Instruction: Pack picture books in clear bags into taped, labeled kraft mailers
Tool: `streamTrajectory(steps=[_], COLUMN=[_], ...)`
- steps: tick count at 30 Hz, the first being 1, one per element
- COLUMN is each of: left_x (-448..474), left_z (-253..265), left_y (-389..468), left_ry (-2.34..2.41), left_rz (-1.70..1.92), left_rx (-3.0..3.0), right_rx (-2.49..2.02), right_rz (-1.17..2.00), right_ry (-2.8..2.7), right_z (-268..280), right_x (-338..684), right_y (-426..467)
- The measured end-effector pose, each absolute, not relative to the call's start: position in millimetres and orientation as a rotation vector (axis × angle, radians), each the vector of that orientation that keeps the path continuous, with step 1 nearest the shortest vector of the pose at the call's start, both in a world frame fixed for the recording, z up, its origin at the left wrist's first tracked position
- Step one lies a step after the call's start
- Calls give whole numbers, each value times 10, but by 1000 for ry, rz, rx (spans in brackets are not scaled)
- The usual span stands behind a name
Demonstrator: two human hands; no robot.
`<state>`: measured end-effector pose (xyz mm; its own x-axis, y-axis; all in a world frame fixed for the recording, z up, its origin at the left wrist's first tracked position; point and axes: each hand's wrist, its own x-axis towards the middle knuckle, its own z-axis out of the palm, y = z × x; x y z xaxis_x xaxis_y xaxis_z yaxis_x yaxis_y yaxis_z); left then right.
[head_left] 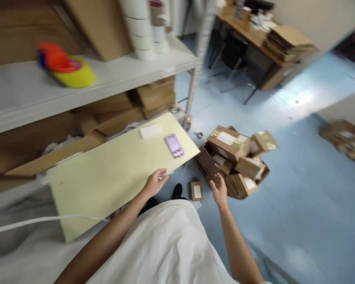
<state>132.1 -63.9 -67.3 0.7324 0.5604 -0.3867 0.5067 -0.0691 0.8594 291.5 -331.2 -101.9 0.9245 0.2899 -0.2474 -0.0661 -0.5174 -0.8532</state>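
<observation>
My left hand hovers at the front edge of a pale yellow tabletop, its fingers apart and holding nothing. A phone-shaped thing, blurred into blocks, lies on the tabletop near its right end. Beside it, further back, is a small white box or pad. My right hand is held in the air with fingers spread and nothing in it. From this view it overlaps the left edge of a large carton heaped with taped, labelled boxes; whether it touches the carton I cannot tell.
A small labelled box sits on the floor near my foot. A tape roll lies by the carton. Behind the tabletop stands a shelf with an orange-and-yellow cap and white rolls. A desk is further off.
</observation>
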Motion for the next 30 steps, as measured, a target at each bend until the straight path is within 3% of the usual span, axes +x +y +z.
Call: streamTrajectory(steps=[6, 12, 20, 24, 30], left_x=[-75, -1375, -2297, -2289, -2027], left_z=[-602, -719, -673, -588, -492], left_y=[-309, -344, -806, -992, -1259], left_ry=[1228, 1531, 1887, 1970, 2084], left_rz=[561, 839, 1028, 1085, 1115], left_rx=[1392, 1119, 796, 662, 537], right_rx=[-2061, -1873, -1296, -1053, -759], right_rz=[881, 842, 1092, 1190, 1089], right_ry=[-1270, -2349, -2866, -3061, -3291], right_z=[-791, -507, -367, -429, -642], right_x=[2324, 1342, -25, -142, -100], right_y=[-1900, -624, -202, -129, 253])
